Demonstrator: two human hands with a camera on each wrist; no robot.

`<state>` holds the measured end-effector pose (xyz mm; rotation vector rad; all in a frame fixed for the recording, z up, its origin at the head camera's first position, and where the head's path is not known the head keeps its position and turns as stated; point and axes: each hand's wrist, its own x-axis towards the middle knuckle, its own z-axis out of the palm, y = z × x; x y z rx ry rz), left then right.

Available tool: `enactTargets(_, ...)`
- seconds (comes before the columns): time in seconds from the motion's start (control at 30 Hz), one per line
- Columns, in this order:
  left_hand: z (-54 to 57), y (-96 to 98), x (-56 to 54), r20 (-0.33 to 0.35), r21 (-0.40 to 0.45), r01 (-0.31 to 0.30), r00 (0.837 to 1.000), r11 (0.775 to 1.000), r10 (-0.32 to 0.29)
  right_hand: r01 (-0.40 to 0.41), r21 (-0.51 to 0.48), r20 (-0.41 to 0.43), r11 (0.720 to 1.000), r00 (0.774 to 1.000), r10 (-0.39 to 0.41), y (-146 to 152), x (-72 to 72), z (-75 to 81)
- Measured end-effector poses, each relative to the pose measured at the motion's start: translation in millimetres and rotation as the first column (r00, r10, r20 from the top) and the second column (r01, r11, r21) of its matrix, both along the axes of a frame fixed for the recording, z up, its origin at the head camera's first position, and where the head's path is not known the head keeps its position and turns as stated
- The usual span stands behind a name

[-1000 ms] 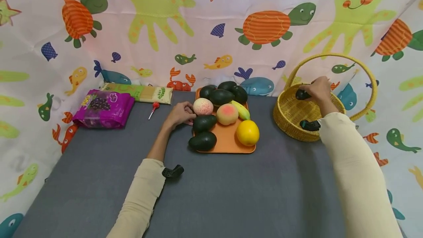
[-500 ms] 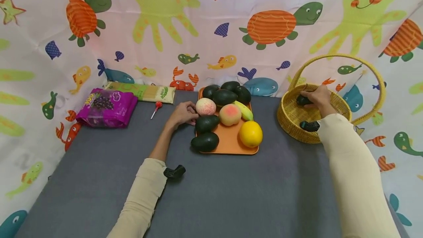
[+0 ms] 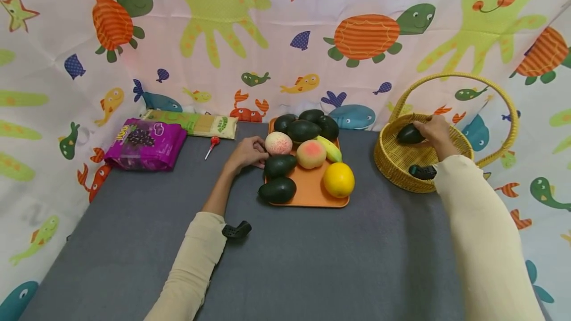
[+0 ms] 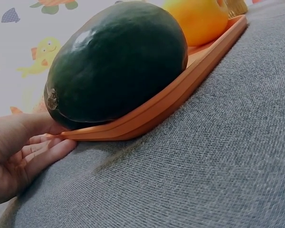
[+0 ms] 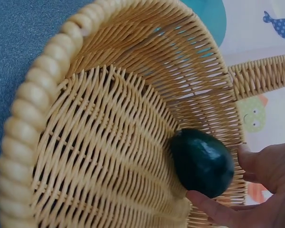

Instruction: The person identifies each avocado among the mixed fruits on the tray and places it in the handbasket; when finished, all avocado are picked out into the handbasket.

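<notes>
In the head view, my left hand is at the left edge of the orange tray. The left wrist view shows it pinching the rim, thumb above and fingers beneath, beside a dark green avocado. My right hand reaches inside the yellow wicker basket, next to another avocado. Seen from the right wrist, that avocado lies against the basket's inner wall. Thumb and fingers are spread around its near end, one fingertip at its lower edge.
Several avocados, two peaches, a banana and a yellow round fruit share the tray. A purple grape-printed bag, a noodle packet and a red lollipop lie left. The basket's handle arches up.
My right hand has lowered the avocado into the basket and drawn back to the right, so more of the avocado shows. The left hand stays at the tray's rim.
</notes>
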<state>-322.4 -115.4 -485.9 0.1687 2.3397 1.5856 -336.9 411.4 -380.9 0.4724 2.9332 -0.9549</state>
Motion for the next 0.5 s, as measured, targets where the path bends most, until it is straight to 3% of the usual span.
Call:
enactTargets(0.33,-0.2,-0.3,1.7,-0.011,-0.005,0.006,1.000,1.000,-0.006,-0.081,0.151,-0.083,0.985,0.992,0.094,-8.8,5.3,19.8)
enactTargets(0.5,0.6,0.8,2.1,-0.023,-0.014,0.004,1.000,1.000,-0.005,-0.129,0.228,-0.119,0.965,0.980,0.159,-27.7,19.1,38.3)
